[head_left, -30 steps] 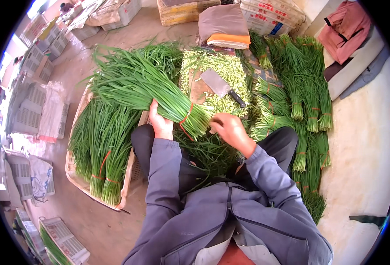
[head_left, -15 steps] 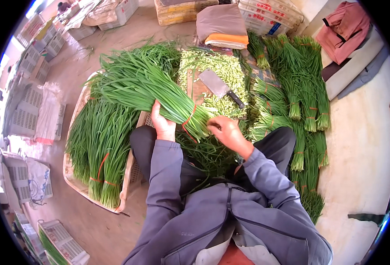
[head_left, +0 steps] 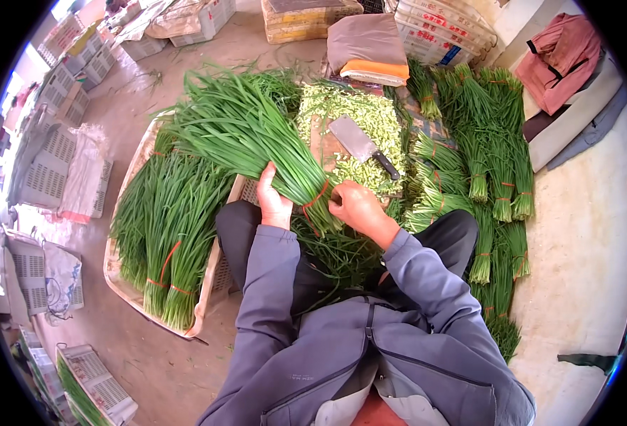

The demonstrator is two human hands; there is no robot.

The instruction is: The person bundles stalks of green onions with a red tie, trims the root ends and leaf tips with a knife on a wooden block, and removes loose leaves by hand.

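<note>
Right fingers (head_left: 337, 204) have moved inward, curled at stems (head_left: 321, 216) of the green bunch (head_left: 264, 135), hold unclear; left fingers (head_left: 266, 175) grasp its underside.

Brown board (head_left: 322, 145) with pale cuttings (head_left: 372, 108), 1 cleaver (head_left: 353, 138) (black-handled)

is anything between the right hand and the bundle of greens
Nothing visible stands between them: the right hand is at the stem end of the bundle, which the left hand holds. The knife lies beyond, on the board.
</note>
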